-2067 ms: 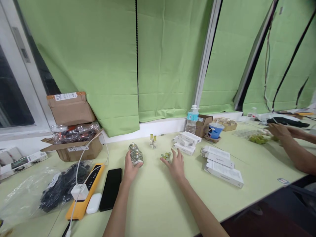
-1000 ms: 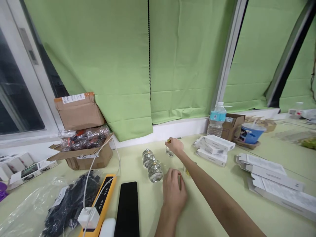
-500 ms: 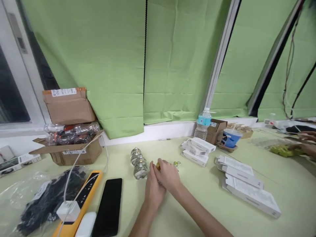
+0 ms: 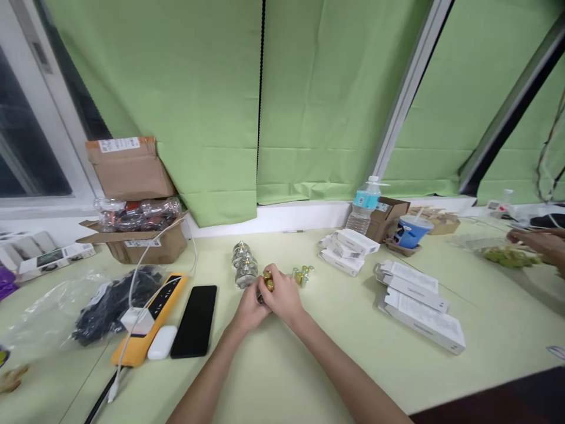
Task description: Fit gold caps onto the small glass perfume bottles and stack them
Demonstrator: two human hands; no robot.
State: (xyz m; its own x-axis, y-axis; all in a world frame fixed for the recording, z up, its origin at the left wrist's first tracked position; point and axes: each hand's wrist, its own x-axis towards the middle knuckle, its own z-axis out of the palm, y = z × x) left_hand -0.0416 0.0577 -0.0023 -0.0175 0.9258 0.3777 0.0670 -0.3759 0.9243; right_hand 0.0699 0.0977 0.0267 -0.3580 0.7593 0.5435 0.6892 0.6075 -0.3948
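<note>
Start from the small gold-topped pieces [image 4: 270,285], nested between the left hand [image 4: 248,309] and right hand [image 4: 285,295], on or just above the counter [image 4: 273,377]; cannot tell which. Note the fingers [image 4: 276,273] of both hands, curled closed around the pieces with little gap left, undersides hidden from sight. Probably best to press evenly from both sides, lightly, to avoid a slip between smooth round tops. Keep wrists low and steady, perhaps shifting only one hand at a time. Mind the round glass jars [image 4: 246,272] just beside the left hand: better not to swing that way, at the risk of a knock. Guard likewise against brushing the loose yellow-green pieces [image 4: 303,277] just beyond the right hand. Farther right, no likely hindrance from the white boxes [image 4: 424,321], well apart.
</note>
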